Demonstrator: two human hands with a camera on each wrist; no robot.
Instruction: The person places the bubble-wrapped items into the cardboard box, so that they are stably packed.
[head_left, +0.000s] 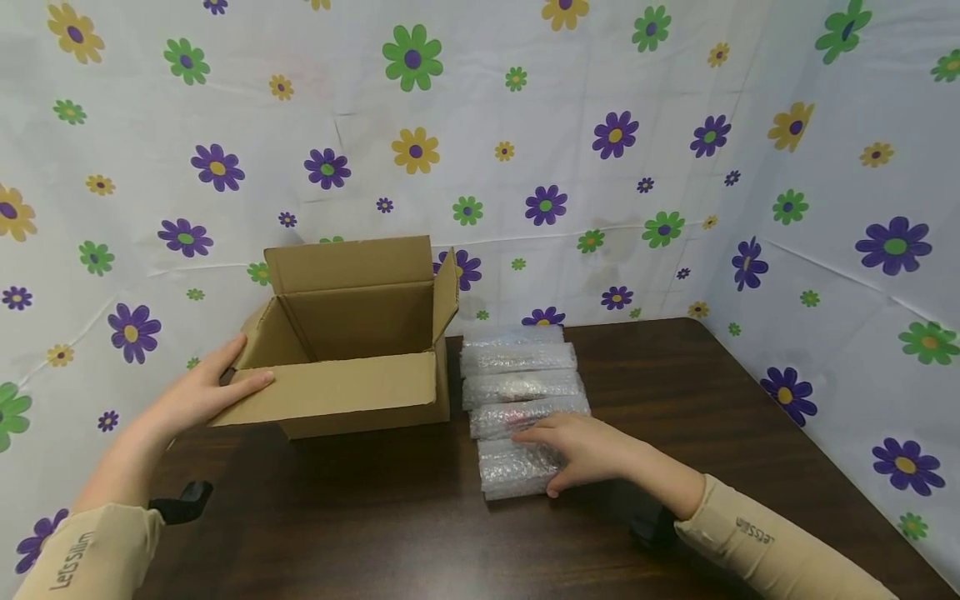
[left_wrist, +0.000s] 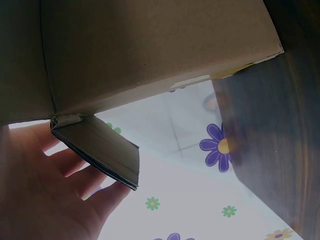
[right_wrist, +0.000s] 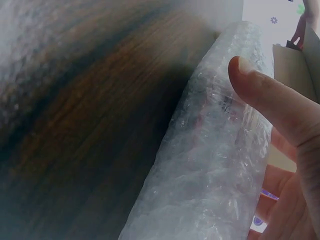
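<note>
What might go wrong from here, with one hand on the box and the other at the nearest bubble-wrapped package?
1. The nearest package lies close beside the next package, so the right hand might drag both.
2. The right flap of the cardboard box stands up beside the packages and could snag one carried over it.
3. The left hand holds the box's left side; a pull there might shift it.
</note>
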